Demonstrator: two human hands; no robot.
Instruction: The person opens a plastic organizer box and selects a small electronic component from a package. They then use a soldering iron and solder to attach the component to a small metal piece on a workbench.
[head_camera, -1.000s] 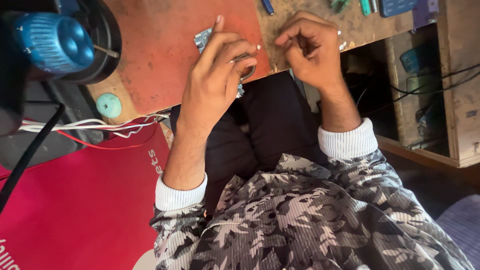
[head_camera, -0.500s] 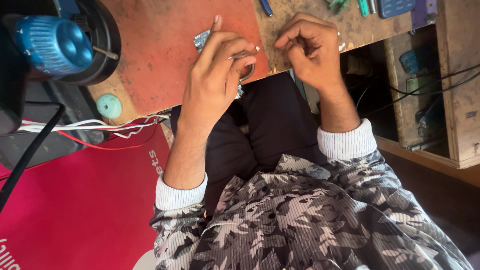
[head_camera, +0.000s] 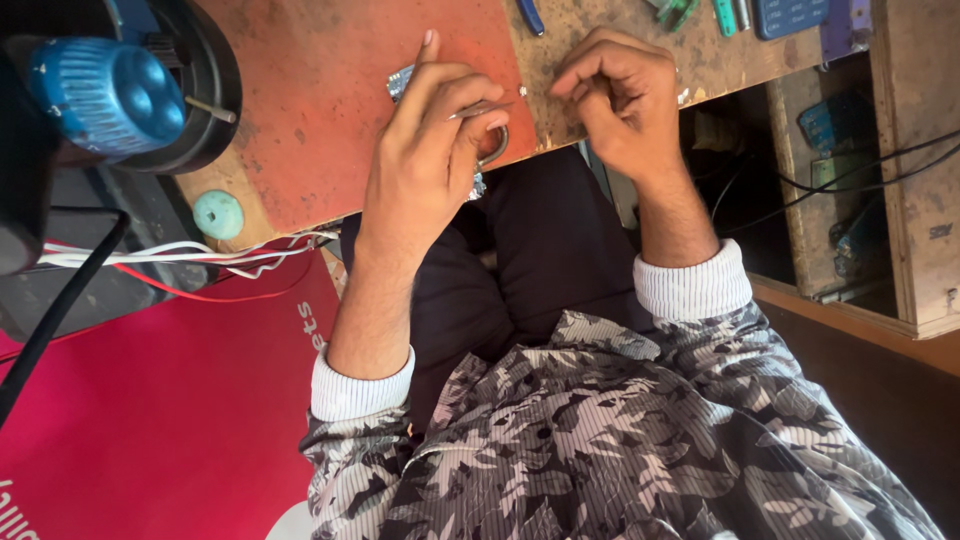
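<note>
blue knob (head_camera: 105, 95) | teal disc (head_camera: 218, 214) | red-white wires (head_camera: 190, 258) | wooden shelf (head_camera: 915, 170)

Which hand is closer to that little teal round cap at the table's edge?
Left. The left hand, gripping a small metal piece, sits right of the teal cap, not touching it; the right hand is farther right.

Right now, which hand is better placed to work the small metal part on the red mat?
Left. The left hand grips the metal part over the red mat; the right hand is curled shut beside it, apart.
</note>
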